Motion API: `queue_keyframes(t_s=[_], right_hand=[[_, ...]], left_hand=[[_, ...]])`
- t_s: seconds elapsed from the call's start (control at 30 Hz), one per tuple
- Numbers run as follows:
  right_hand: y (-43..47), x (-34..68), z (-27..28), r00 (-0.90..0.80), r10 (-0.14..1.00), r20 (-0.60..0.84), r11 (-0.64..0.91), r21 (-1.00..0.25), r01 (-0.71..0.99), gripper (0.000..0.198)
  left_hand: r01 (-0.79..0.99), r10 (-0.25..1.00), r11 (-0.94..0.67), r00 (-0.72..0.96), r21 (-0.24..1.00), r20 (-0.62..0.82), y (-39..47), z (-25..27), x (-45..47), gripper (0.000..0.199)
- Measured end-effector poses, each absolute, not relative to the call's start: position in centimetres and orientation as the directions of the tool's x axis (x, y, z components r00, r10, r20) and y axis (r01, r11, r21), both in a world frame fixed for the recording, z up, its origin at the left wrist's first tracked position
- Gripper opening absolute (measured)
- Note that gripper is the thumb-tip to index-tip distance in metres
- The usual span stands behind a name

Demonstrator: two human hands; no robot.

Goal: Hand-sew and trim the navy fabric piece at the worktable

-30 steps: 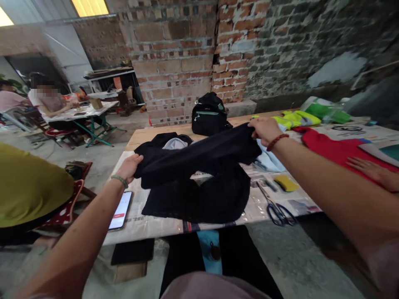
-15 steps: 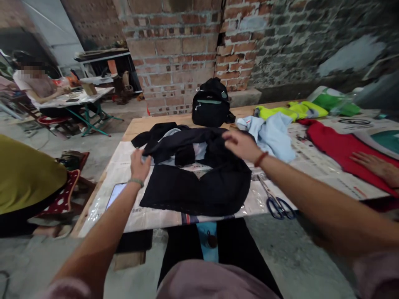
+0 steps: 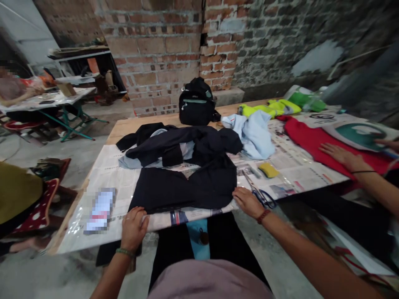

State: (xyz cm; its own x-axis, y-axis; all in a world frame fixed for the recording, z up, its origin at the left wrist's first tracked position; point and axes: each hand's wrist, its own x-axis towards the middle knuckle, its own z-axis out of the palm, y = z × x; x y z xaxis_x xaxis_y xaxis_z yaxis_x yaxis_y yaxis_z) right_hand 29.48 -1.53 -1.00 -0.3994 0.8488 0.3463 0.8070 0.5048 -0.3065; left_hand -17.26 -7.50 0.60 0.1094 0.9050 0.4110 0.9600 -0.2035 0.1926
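A dark garment [image 3: 183, 189] lies spread near the table's front edge, with part of it bunched up behind. My left hand [image 3: 134, 226] is at its lower left corner, fingers bent closed over the cloth edge. At the lower right edge, my right hand [image 3: 247, 201] has its fingers closed on the border of the same cloth. Just right of that hand lie scissors [image 3: 263, 197] with dark blue handles. A yellow sponge-like block [image 3: 268, 170] rests behind the scissors. Grey-blue cloth [image 3: 131, 161] shows under the bunched part.
A black backpack [image 3: 197, 101] stands at the back, beside a light blue cloth [image 3: 254, 135] and a neon yellow garment [image 3: 274, 109]. On the left lies a phone [image 3: 100, 210]. At right, another person's hand [image 3: 339, 153] rests on red cloth [image 3: 308, 139] near an iron [image 3: 358, 135].
Both my hands have come down and toward me, from above the bunched cloth to the garment's front corners. The view has swung right, bringing the sponge-like block and the iron into sight.
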Motion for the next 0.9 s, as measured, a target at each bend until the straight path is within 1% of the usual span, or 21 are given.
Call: queue_keyframes(t_s=[0.07, 0.13, 0.2, 0.27, 0.37, 0.43, 0.5, 0.57, 0.63, 0.7, 0.8, 0.9], right_hand=[[-1.5, 29.4, -1.2, -0.327, 0.852, 0.408, 0.464, -0.302, 0.833, 0.022], [-1.5, 29.5, -1.3, -0.238, 0.856, 0.459, 0.399, -0.294, 0.869, 0.022], [-1.8, 29.9, -1.5, -0.17, 0.871, 0.461, 0.332, -0.298, 0.895, 0.022], [-2.2, 30.3, -1.5, -0.139, 0.888, 0.438, 0.296, -0.316, 0.901, 0.024], [-3.3, 30.0, -0.9, -0.103, 0.883, 0.459, 0.291, -0.362, 0.885, 0.032], [-4.4, 28.7, -0.1, -0.09, 0.866, 0.493, 0.316, -0.397, 0.862, 0.032], [-5.5, 26.4, 0.8, -0.132, 0.846, 0.516, 0.39, -0.432, 0.813, 0.029], [-6.4, 23.6, 1.3, -0.206, 0.815, 0.542, 0.491, -0.456, 0.742, 0.026], [-6.9, 20.8, 1.4, -0.276, 0.797, 0.538, 0.549, -0.453, 0.703, 0.028], [-7.3, 18.7, 0.9, -0.315, 0.805, 0.502, 0.549, -0.43, 0.717, 0.032], [-7.9, 17.6, -0.2, -0.379, 0.822, 0.425, 0.539, -0.37, 0.757, 0.039], [-9.0, 19.1, -0.9, -0.453, 0.817, 0.358, 0.567, -0.35, 0.746, 0.039]], left_hand=[[0.961, 0.89, -0.216, 0.121, 0.173, 0.44, -7.7, 0.5, -17.0, 0.015], [0.963, 0.886, -0.221, 0.133, 0.153, 0.445, -8.1, 0.4, -16.7, 0.018], [0.968, 0.891, -0.209, 0.131, 0.138, 0.434, -8.7, 0.5, -16.3, 0.023], [0.977, 0.899, -0.16, 0.086, 0.138, 0.43, -9.4, 0.7, -15.7, 0.024], [0.982, 0.88, -0.065, -0.028, 0.179, 0.473, -10.1, 1.3, -14.3, 0.02], [0.963, 0.866, -0.11, -0.029, 0.247, 0.5, -10.3, 1.7, -12.7, 0.019], [0.908, 0.866, -0.253, 0.058, 0.335, 0.497, -10.4, 1.9, -10.6, 0.021], [0.826, 0.861, -0.397, 0.183, 0.401, 0.474, -10.1, 1.9, -8.1, 0.026], [0.779, 0.853, -0.474, 0.289, 0.411, 0.435, -9.8, 1.8, -5.5, 0.03], [0.795, 0.863, -0.47, 0.322, 0.384, 0.389, -9.4, 1.7, -3.5, 0.033], [0.85, 0.889, -0.437, 0.359, 0.295, 0.284, -9.3, 1.4, -2.2, 0.036], [0.846, 0.875, -0.478, 0.436, 0.235, 0.209, -9.8, 1.0, -2.6, 0.04]])
